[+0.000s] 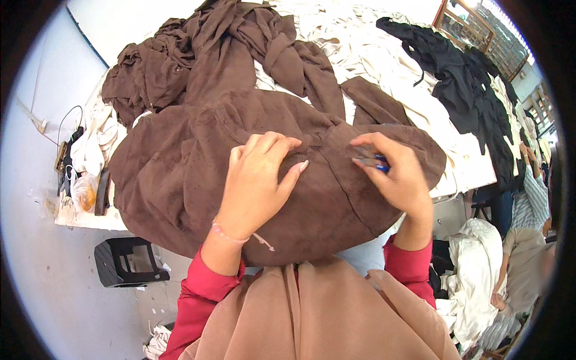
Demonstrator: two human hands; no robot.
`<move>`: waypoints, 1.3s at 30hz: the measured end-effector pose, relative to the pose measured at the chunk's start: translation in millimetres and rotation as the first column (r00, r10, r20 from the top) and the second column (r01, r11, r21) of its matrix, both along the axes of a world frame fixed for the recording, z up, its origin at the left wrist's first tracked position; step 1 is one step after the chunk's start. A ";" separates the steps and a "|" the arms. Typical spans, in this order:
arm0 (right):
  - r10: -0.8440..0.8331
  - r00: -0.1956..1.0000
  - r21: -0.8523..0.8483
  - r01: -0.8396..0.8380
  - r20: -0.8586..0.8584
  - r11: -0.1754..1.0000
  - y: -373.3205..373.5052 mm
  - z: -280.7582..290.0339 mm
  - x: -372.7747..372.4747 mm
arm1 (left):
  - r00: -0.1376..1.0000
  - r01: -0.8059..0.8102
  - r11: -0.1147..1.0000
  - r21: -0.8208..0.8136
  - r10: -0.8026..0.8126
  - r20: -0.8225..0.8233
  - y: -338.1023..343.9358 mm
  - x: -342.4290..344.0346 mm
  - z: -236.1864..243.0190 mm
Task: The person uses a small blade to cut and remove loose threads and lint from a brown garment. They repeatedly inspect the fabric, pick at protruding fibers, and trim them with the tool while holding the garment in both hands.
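Observation:
A brown garment [288,216] with a long seam is spread in front of me, its near part hanging over the table's front edge. My left hand [258,174] rests on or just over its middle, thumb and forefinger apart, with nothing visible between them. To the right, my right hand [393,174] curls around small blue-handled thread snips [381,163], mostly hidden by the fingers. Their grey blades point left toward the cloth near the seam.
More brown garments [222,54] are heaped behind. Cream cloth [360,54] covers the table, with black garments [450,84] at the far right. A bag [84,192] lies at the left edge. A black plastic stand [129,264] is on the floor. Other people [531,198] sit at right.

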State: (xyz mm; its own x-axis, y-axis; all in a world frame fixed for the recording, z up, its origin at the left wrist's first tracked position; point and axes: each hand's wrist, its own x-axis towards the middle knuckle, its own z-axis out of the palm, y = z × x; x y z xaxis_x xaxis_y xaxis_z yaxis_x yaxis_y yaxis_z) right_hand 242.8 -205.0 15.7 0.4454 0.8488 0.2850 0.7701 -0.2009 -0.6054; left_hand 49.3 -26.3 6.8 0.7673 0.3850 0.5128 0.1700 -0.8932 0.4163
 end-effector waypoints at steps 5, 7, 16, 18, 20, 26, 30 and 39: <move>-0.055 0.994 -0.033 0.052 -0.094 0.998 7.3 -39.6 -2.8 | 0.992 0.072 0.988 -0.135 -0.085 -0.093 11.6 -9.1 -10.7; -0.087 0.976 -0.208 0.045 -0.200 0.977 -0.4 -44.4 -1.7 | 0.978 0.208 0.939 -0.275 -0.205 0.042 15.5 -17.4 -10.9; 0.194 0.973 0.176 -0.171 -0.122 0.969 2.8 -15.9 -44.0 | 0.955 0.295 0.707 -0.643 -0.244 0.170 0.7 -43.7 -8.3; 0.280 0.959 0.189 -0.269 -0.033 0.944 11.4 -13.6 -53.1 | 0.953 0.300 0.698 -0.650 -0.242 0.180 0.2 -45.4 -8.3; 0.254 0.966 0.230 -0.257 0.042 0.939 19.1 -14.7 -59.5 | 0.953 0.303 0.706 -0.640 -0.241 0.185 -0.3 -46.6 -8.1; 0.257 0.943 0.271 -0.310 0.214 0.911 29.8 -21.9 -58.6 | 0.946 0.321 0.694 -0.644 -0.259 0.193 0.7 -47.7 -8.1; 0.208 0.966 0.356 -0.251 0.153 0.900 32.4 -18.7 -51.4 | 0.943 0.331 0.701 -0.632 -0.249 0.218 -0.1 -46.7 -11.5; 0.240 0.970 0.354 -0.234 0.028 0.906 25.1 -16.7 -59.9 | 0.923 0.385 0.586 -0.713 -0.241 0.300 -0.6 -46.3 -20.7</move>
